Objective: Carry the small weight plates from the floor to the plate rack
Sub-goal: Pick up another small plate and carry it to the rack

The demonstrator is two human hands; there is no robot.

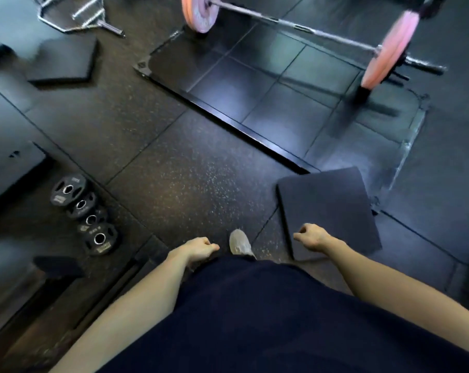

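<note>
Several small black weight plates (85, 214) with silver centre holes lie overlapping in a row on the rubber floor at the lower left. My left hand (201, 249) hangs in front of my body, fingers loosely curled, holding nothing, well to the right of the plates. My right hand (311, 236) hangs over the corner of a dark square pad, also loosely curled and empty. No plate rack is recognisable; a dark blurred structure (10, 168) stands at the left edge.
A loaded barbell (289, 24) with pink plates sits on a black lifting platform (254, 84) ahead. A grey foam pad (327, 208) lies right of my shoe (240, 243). Another dark pad (63, 60) and a hex bar (74, 12) lie at the upper left.
</note>
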